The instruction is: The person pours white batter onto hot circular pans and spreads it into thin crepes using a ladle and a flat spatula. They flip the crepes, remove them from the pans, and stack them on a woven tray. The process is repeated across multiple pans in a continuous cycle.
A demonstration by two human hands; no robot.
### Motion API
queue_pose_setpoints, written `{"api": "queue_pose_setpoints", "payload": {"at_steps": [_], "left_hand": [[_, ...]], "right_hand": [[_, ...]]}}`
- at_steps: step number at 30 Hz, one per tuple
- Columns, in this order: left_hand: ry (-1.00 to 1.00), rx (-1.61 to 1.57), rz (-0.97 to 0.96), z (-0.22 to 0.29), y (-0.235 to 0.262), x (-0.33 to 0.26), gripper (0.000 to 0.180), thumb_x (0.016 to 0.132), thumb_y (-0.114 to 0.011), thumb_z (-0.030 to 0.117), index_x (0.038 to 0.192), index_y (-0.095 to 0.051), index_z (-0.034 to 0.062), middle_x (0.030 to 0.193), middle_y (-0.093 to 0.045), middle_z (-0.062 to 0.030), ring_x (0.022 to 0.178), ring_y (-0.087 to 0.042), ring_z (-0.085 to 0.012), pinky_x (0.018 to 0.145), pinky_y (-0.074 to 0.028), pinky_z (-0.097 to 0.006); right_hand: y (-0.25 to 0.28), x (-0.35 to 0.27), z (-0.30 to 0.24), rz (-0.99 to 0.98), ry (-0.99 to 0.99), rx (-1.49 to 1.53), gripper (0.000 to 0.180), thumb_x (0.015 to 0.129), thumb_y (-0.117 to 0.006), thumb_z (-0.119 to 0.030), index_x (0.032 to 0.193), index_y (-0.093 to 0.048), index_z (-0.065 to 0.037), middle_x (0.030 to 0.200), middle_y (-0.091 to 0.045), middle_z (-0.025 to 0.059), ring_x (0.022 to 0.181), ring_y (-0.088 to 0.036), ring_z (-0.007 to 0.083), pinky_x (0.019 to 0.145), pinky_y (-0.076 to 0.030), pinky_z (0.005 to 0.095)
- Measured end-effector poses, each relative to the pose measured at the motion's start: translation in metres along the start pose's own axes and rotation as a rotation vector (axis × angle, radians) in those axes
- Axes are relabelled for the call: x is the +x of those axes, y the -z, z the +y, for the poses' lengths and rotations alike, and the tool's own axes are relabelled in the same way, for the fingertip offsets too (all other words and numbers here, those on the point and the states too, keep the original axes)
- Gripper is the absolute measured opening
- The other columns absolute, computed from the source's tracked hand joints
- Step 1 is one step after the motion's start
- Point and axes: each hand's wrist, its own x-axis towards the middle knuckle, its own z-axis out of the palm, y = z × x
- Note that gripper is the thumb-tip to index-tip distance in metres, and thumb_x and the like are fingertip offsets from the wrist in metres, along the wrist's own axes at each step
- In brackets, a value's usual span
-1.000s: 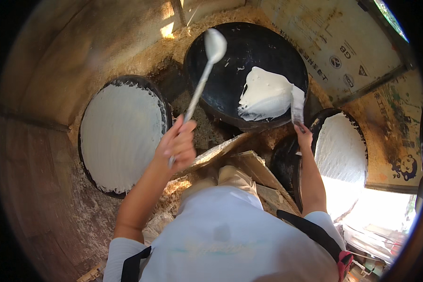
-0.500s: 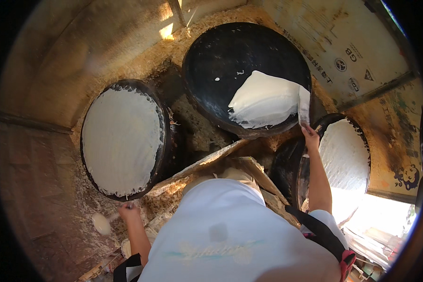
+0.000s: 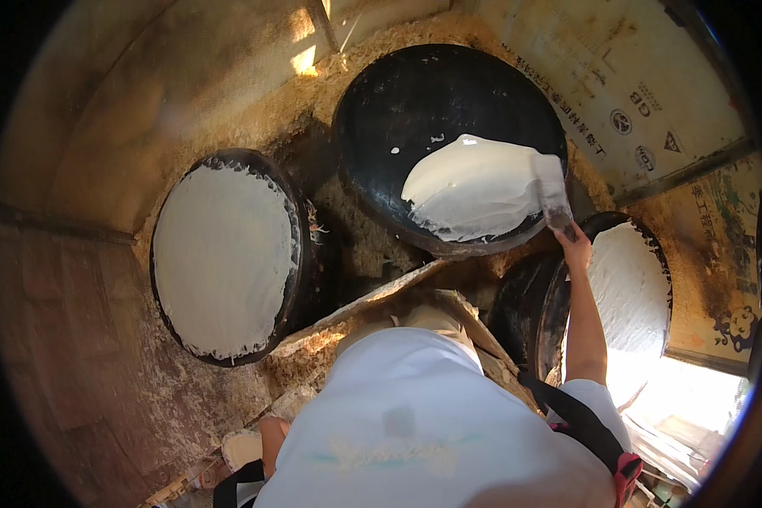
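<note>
With closed fingers my right hand (image 3: 576,247) grips the near end of a flat, pale, batter-coated spreader (image 3: 552,182). Its blade lies against the right edge of a pool of white batter (image 3: 470,186). That batter covers the near part of a large round black griddle (image 3: 432,89); the far part shows bare black with a few white spots. Only a piece of my left forearm (image 3: 273,436) shows beside my white shirt, and the left hand itself is hidden.
A second griddle (image 3: 292,326) at the left is coated with a white layer (image 3: 220,254). Another white-coated griddle (image 3: 622,288) stands at the right, below my right forearm. Boards (image 3: 372,296) lie before my legs. Printed panels (image 3: 652,93) form the far right wall.
My left hand, with a ladle in it, has drawn back out of sight. My right hand has shifted slightly right with the spreader, and the batter's outline has become rounder.
</note>
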Motion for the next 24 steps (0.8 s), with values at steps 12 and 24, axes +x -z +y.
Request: {"api": "queue_pose_setpoints", "payload": {"at_steps": [12, 24], "left_hand": [[-0.009, 0.040, 0.003, 0.002, -0.014, -0.008, 0.025, 0.093, -0.043, 0.033, 0.099, -0.051, 0.0100, 0.090, -0.054, -0.0088, 0.062, -0.048, -0.0173, 0.064, -0.043, -0.031], [0.014, 0.065, 0.030, -0.004, -0.020, -0.011, 0.030, 0.093, -0.045, 0.033, 0.110, -0.056, 0.0103, 0.100, -0.058, -0.0098, 0.064, -0.052, -0.0166, 0.060, -0.046, -0.030]], "right_hand": [[-0.079, -0.075, -0.092, -0.227, 0.764, -0.373, 0.038, 0.078, -0.064, -0.030, 0.115, -0.054, -0.024, 0.094, -0.059, 0.0107, 0.077, -0.062, 0.0305, 0.066, -0.050, 0.0429], [-0.078, -0.012, -0.033, -0.299, 0.249, 0.525, 0.038, 0.083, -0.064, -0.031, 0.108, -0.062, -0.002, 0.088, -0.066, 0.0078, 0.080, -0.062, 0.0190, 0.072, -0.049, 0.0297]]}}
